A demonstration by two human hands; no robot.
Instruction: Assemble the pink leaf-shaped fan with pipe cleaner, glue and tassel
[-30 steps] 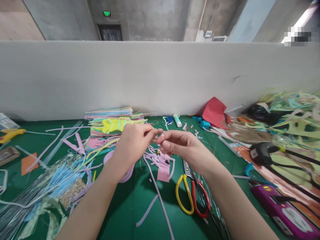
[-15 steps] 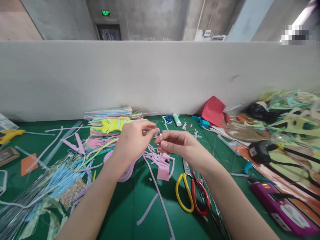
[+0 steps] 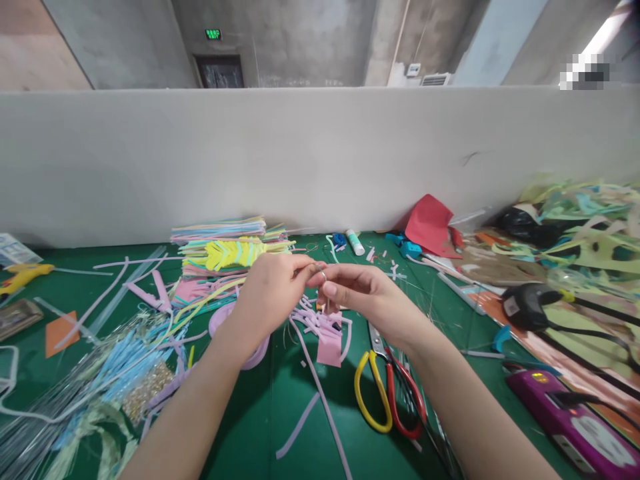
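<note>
Both hands meet at the middle of the view, fingertips close together. My left hand is closed, pinching something too small to make out. In the pinch of my right hand is a small silvery ring. Below the fingers lie lilac strips and a pink paper square on the green table. Scissors with one yellow and one red handle lie beneath my right wrist. Partly behind my left wrist is a lilac round item.
Stacked coloured strips, a yellow bundle and a glue stick lie at the back. At left are a yellow glue gun and blue strands. A purple device and red paper are at right.
My left hand has turned slightly, and its fingers have come down and closed together by the ring. The whole view has shifted a little.
</note>
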